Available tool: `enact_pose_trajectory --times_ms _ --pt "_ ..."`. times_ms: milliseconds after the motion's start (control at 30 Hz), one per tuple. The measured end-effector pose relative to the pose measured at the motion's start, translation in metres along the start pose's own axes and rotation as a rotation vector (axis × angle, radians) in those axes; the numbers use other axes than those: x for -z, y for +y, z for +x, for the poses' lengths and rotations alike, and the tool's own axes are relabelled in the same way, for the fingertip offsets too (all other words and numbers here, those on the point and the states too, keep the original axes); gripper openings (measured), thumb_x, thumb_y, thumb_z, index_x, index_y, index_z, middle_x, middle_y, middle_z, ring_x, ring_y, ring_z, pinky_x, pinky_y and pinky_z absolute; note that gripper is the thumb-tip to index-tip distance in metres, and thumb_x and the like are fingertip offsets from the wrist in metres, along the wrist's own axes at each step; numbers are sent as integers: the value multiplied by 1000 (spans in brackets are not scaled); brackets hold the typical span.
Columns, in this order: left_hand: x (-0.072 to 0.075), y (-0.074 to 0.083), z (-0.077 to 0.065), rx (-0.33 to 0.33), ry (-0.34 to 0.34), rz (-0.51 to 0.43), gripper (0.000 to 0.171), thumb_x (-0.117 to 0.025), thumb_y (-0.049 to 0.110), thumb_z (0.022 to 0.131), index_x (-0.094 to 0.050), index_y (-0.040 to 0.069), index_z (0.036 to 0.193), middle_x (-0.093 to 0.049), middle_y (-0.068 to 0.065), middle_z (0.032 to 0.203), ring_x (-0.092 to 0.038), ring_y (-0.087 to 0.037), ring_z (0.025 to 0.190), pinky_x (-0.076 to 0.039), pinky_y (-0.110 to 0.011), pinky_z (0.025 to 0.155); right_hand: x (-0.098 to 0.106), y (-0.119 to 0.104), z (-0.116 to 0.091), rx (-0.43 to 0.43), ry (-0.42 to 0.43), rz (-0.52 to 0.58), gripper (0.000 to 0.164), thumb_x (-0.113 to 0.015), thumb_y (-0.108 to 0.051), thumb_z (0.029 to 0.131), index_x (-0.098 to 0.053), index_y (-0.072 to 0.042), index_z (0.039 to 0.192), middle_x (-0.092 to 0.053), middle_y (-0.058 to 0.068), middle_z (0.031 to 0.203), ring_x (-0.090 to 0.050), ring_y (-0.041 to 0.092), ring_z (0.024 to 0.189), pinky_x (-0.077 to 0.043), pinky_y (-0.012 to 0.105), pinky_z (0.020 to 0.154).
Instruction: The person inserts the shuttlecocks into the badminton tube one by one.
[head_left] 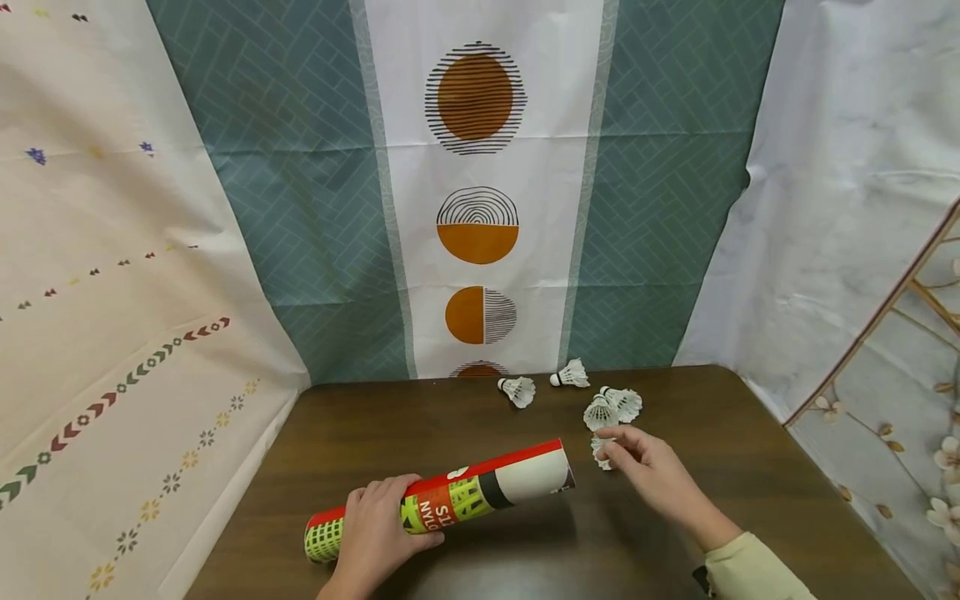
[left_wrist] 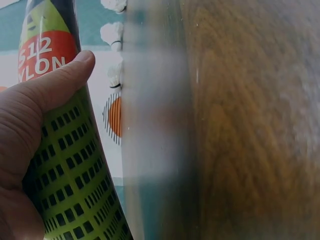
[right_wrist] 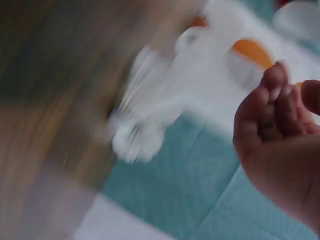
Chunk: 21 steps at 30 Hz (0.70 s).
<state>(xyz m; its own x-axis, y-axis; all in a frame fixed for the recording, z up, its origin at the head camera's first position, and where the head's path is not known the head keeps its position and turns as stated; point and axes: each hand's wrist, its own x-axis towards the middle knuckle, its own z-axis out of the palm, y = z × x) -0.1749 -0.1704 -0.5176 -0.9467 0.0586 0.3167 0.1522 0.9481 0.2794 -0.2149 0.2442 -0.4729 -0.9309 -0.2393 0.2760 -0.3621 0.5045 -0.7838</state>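
Observation:
My left hand (head_left: 381, 525) grips a shuttlecock tube (head_left: 465, 498), printed red, yellow-green, black and white. It lies slantwise, its right end lifted off the table over a shadow. In the left wrist view, the thumb presses along the tube's lettered side. My right hand (head_left: 656, 477) hovers past the tube's right end, fingers loosely bent, with nothing seen between them in the right wrist view. Just beyond its fingertips, partly covered by them, is a white shuttlecock (head_left: 601, 455). Two more shuttlecocks (head_left: 621, 405) lie together behind that one.
Farther back on the brown wooden table (head_left: 420, 417) lie a shuttlecock (head_left: 518, 391) and another shuttlecock (head_left: 570, 374) by the rear edge. A patterned curtain (head_left: 480, 167) hangs behind the table, with pale cloths (head_left: 90, 250) at the sides.

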Motion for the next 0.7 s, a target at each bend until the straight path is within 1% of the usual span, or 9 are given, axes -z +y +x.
enact_pose_trajectory --times_ms 67,100,167,233,300,400,500,600,700 --pt "1 0 0 -1 -2 3 86 -102 62 54 -70 24 124 -77 3 109 -65 -18 97 -45 -46 88 6 12 1 37 69 -232 23 -68 -12 105 -74 -13 127 -79 5 115 -74 16 99 -60 33 81" --pt "1 0 0 -3 -5 6 86 -102 62 54 -70 24 124 -77 4 109 -65 -18 97 -45 -46 88 8 17 1 74 93 -349 24 -71 -9 101 -76 -14 124 -78 5 116 -74 20 101 -60 37 82" --pt "1 -1 0 -7 -7 10 86 -102 62 54 -70 24 124 -77 3 109 -65 -18 98 -46 -46 88 10 26 1 189 115 -553 30 -77 -1 94 -78 -14 121 -77 9 120 -74 29 103 -60 46 85" --pt "1 -1 0 -11 -7 17 87 -101 63 54 -70 24 124 -77 3 110 -66 -18 98 -46 -46 88 10 35 2 306 111 -700 39 -79 4 86 -79 -16 120 -74 14 121 -72 36 101 -60 52 84" --pt "1 -1 0 -13 -5 21 87 -101 64 54 -70 24 124 -78 4 110 -66 -18 98 -46 -46 88 8 40 5 396 107 -813 47 -80 7 80 -79 -19 119 -73 17 123 -70 38 98 -59 54 81" --pt "1 -1 0 -13 -4 21 88 -101 65 53 -70 24 124 -77 4 109 -65 -18 97 -46 -46 88 5 46 9 459 104 -934 47 -80 5 79 -79 -23 116 -72 17 124 -67 35 95 -57 52 78" --pt "1 -1 -2 -10 -9 20 88 -101 65 53 -70 24 124 -77 4 109 -65 -18 96 -46 -47 87 5 53 15 501 143 -1026 35 -78 0 79 -80 -21 107 -74 12 114 -65 32 91 -54 48 76" --pt "0 0 -4 -10 -17 20 88 -100 66 53 -70 24 124 -77 4 109 -65 -18 97 -46 -47 88 8 63 18 549 214 -1075 22 -77 -3 78 -77 -19 93 -73 7 96 -63 29 83 -49 44 72" --pt "-1 1 -5 -11 -22 19 87 -100 66 54 -70 25 125 -77 4 110 -66 -18 99 -46 -47 88 13 72 18 598 252 -1083 16 -78 -5 76 -73 -18 85 -70 5 87 -61 28 77 -47 42 68"
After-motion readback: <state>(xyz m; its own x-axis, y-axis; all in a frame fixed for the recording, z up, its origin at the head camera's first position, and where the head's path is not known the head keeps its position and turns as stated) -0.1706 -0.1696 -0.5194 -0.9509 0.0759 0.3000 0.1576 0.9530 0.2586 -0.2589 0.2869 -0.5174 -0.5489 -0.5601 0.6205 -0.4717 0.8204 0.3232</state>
